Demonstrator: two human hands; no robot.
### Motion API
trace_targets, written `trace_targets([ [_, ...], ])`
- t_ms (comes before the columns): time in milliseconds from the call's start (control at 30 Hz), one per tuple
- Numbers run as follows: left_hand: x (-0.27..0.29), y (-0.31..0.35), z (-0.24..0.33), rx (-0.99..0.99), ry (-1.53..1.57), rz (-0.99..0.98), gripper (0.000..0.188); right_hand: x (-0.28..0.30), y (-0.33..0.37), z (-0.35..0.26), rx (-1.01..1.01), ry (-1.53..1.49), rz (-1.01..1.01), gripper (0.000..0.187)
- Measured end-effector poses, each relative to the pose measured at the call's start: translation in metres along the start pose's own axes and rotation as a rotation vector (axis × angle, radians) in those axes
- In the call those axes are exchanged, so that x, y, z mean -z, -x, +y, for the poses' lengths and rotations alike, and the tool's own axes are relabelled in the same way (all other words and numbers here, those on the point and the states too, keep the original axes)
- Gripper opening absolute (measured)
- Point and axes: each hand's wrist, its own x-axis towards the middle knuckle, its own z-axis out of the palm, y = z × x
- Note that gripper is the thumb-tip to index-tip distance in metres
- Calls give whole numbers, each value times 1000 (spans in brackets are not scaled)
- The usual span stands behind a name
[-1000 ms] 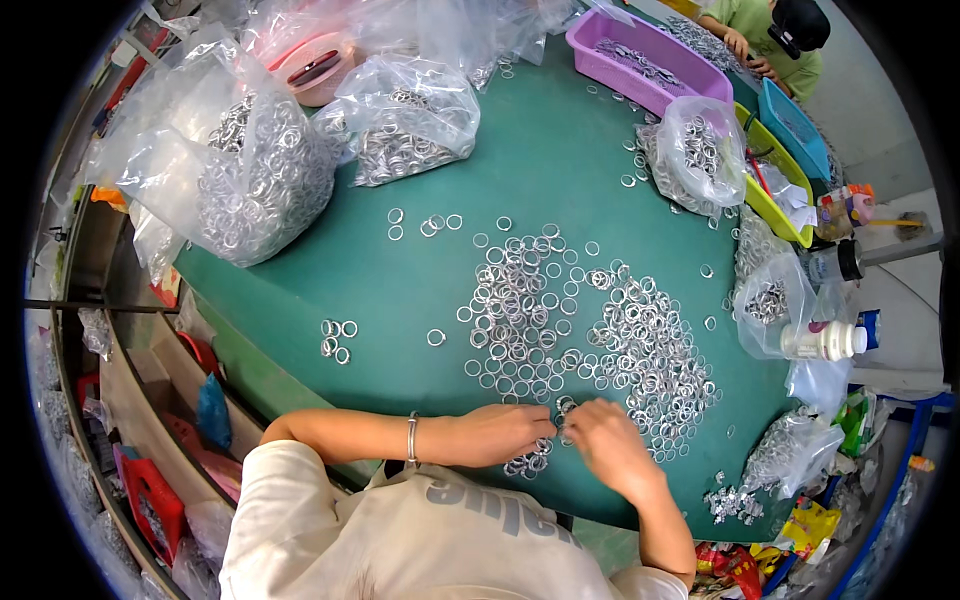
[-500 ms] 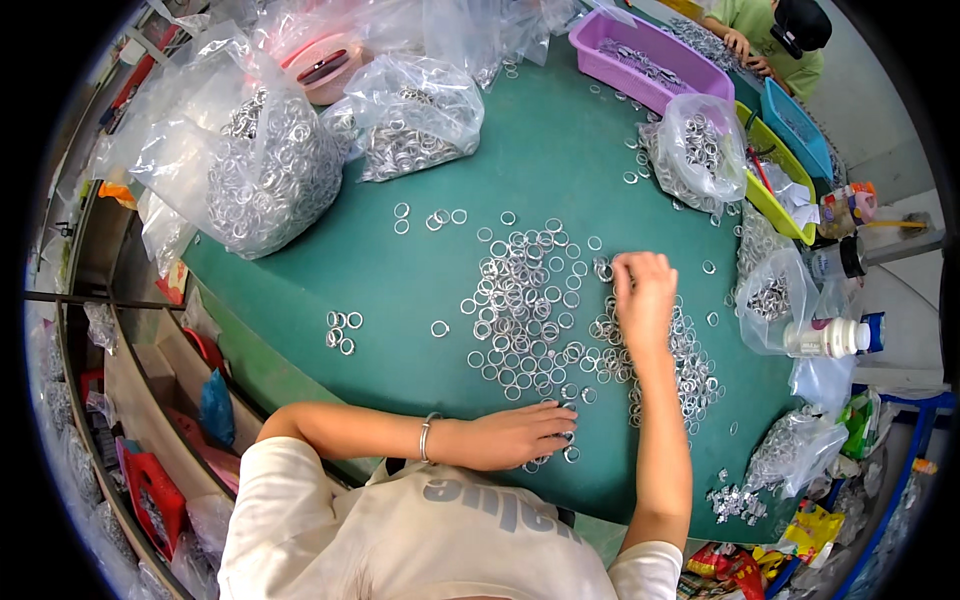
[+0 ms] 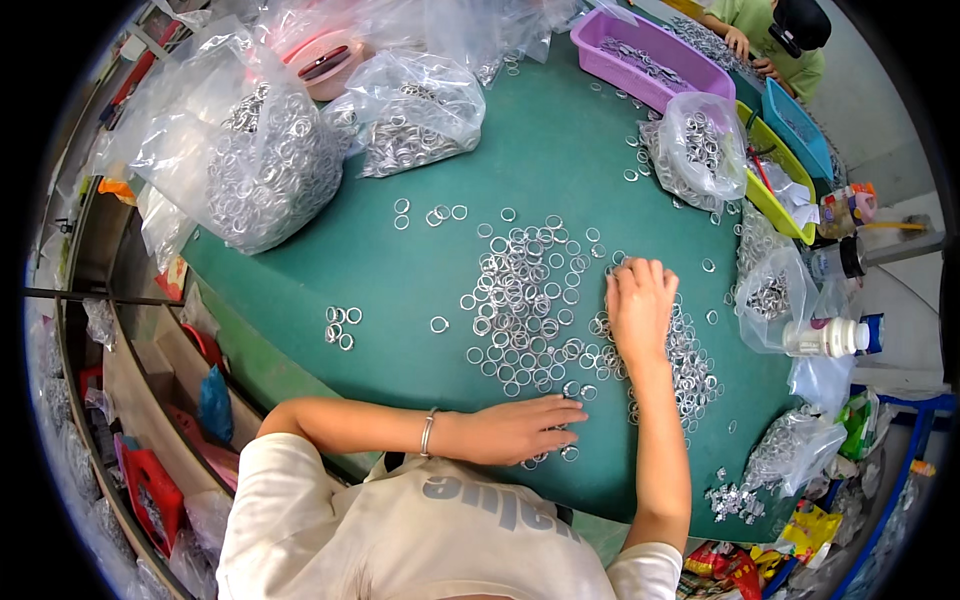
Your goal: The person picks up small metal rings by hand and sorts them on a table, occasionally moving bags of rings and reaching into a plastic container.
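My left hand (image 3: 522, 430) lies low over the near part of the green table, palm down with its fingers stretched out. A few silver metal rings (image 3: 570, 453) show beside and under its fingertips. My right hand (image 3: 642, 305) is at the upper edge of the right-hand heap of rings (image 3: 693, 370), its fingers bent down and close together. Whatever its fingertips grip is hidden beneath them. Between and beyond my hands spreads a larger heap of silver rings (image 3: 520, 290), some overlapping, some lying singly. A small ring group (image 3: 343, 325) sits farther left.
Clear bags of rings (image 3: 275, 180) stand at the back left, with another open bag (image 3: 700, 150) at the right. A purple basket (image 3: 650, 60), a yellow-green tray (image 3: 780, 175) and a white bottle (image 3: 828, 337) line the right side. A co-worker (image 3: 790, 45) sits at the far right.
My right hand has drawn slightly toward me, and rings near its fingertips lie apart differently. My left hand has shifted a little right and up, with its fingers still stretched.
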Motion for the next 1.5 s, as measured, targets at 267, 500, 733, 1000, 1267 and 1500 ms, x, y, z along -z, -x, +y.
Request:
trace_targets([
  [267,72,4,-26,396,-523,350,40,78,56,-50,83,-244,-331,12],
  [500,77,17,-28,471,-572,384,39,57,22,-53,45,-499,-226,11],
  [733,98,-12,-44,497,-537,552,24,-20,-25,-67,50,-334,27,7],
  [1000,110,-4,-52,511,-569,620,22,69,30,-46,39,-599,-726,5],
  [1267,118,-12,-70,584,-626,461,12,-25,-32,-57,-39,-407,-61,13],
  [1500,120,-1,-62,623,-305,683,10,-36,-43,-63,176,-145,-22,14],
])
